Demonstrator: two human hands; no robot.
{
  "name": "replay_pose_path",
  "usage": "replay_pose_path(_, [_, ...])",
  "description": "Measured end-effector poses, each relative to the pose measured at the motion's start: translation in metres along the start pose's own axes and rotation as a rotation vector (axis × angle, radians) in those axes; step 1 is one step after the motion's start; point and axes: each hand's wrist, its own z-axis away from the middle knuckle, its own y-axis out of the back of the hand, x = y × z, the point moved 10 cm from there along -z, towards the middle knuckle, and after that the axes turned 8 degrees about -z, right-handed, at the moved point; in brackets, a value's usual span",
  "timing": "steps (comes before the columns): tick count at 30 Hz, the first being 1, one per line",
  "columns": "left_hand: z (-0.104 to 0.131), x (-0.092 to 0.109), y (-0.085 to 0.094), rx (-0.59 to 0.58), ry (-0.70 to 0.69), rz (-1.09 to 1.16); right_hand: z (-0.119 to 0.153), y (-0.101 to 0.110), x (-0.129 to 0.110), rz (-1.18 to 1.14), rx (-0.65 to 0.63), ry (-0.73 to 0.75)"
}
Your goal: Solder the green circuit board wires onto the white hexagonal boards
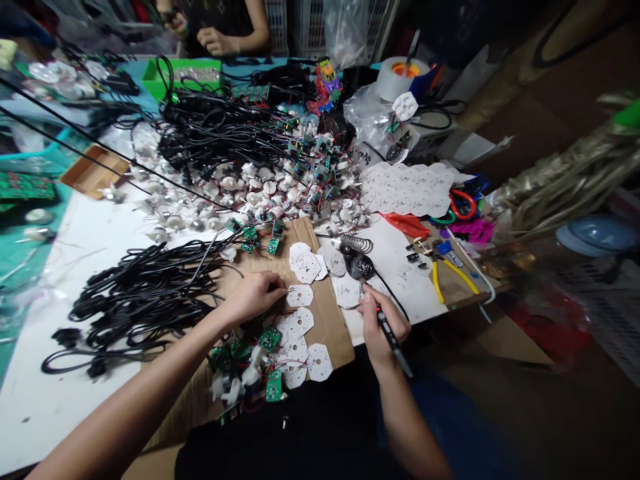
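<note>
- Right hand pinches the soldering iron right of the cardboard; probably light, handle only
- Left hand, over cardboard: can't tell its pinch; white board seems stiff, edge-grab it

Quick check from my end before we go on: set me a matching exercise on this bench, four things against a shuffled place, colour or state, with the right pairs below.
Things
1. Soldering iron
2. Tray
3. Left hand
4. Two-handled tool

Places, colours or states
A. With yellow handles
B. At the edge of a white plate on the cardboard
C. Held in the right hand
D. Brown, off to the left

Pairs: 1-C, 2-D, 3-B, 4-A
</note>
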Motion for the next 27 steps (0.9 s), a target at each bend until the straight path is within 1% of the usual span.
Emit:
replay_pose_path(2, [0.001,0.000,0.001,-0.013,0.010,-0.026,0.009,0.000,-0.009,-0.070,-0.015,0.004])
replay_pose_path(3, [0.001,-0.001,0.001,-0.022,0.018,-0.040,0.015,-0.003,-0.015,-0.114,-0.042,0.015])
replay_pose_path(7, [0.002,-0.001,-0.001,-0.085,0.028,-0.064,0.041,-0.027,-0.035,-0.265,-0.219,0.002])
replay_pose_path(9, [0.005,0.004,-0.004,-0.109,0.002,-0.051,0.050,-0.037,-0.037,-0.292,-0.282,-0.032])
replay_pose_path(10, [0.007,0.007,-0.004,-0.101,-0.013,-0.047,0.054,-0.039,-0.037,-0.298,-0.296,-0.047])
replay_pose_path(13, [0.015,0.021,-0.007,-0.067,-0.065,-0.027,0.055,-0.039,-0.032,-0.331,-0.260,-0.078])
replay_pose_path(15, [0.021,0.027,-0.013,-0.087,-0.074,0.003,0.053,-0.036,-0.028,-0.350,-0.227,-0.088])
replay_pose_path(17, [0.025,0.030,-0.018,-0.115,-0.066,0.036,0.051,-0.035,-0.026,-0.347,-0.216,-0.091])
replay_pose_path(20, [0.027,0.027,-0.018,-0.113,-0.039,0.099,0.049,-0.035,-0.027,-0.340,-0.226,-0.068])
replay_pose_path(21, [0.027,0.024,-0.017,-0.103,-0.023,0.123,0.049,-0.035,-0.028,-0.343,-0.228,-0.061])
replay_pose_path(23, [0.026,0.017,-0.012,-0.043,0.028,0.130,0.049,-0.034,-0.027,-0.346,-0.223,-0.063])
replay_pose_path(25, [0.024,0.010,-0.005,0.061,0.069,0.057,0.050,-0.034,-0.025,-0.347,-0.214,-0.076])
replay_pose_path(27, [0.024,0.007,0.000,0.151,0.079,-0.050,0.052,-0.037,-0.024,-0.350,-0.227,-0.087])
